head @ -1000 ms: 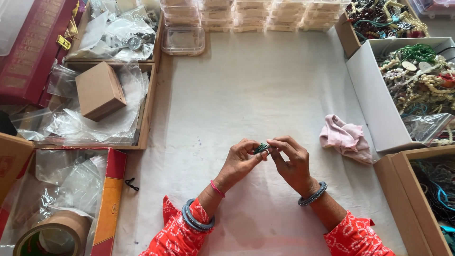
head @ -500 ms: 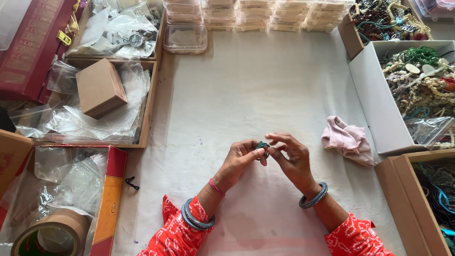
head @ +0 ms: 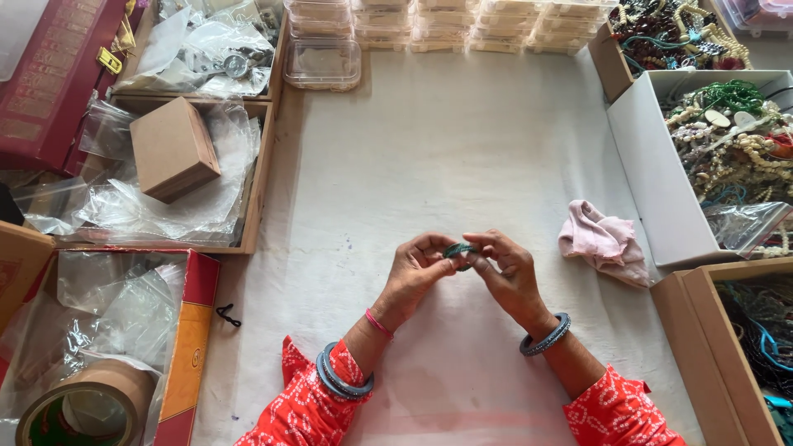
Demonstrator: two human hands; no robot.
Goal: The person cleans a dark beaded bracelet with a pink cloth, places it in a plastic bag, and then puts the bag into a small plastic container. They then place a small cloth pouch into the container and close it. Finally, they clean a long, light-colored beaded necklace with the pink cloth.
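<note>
Small dark green ring-shaped piece [head: 457, 249] sits pinched between both hands, above the middle of a white cloth-covered table [head: 429, 149]. Left hand [head: 413, 271] curls its thumb and fingertips closed on the piece's left side; right hand [head: 508, 272] grips its right side, fingers bent close together. A crumpled pink cloth [head: 603, 242] lies near the right hand

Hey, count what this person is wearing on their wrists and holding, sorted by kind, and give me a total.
Grey-blue bangle stack on the left wrist: 1
Thin pink thread band on the left wrist: 1
Grey-blue bangle on the right wrist: 1
Small dark green ring-shaped piece pinched between left hand and right hand: 1
Total: 4
</note>
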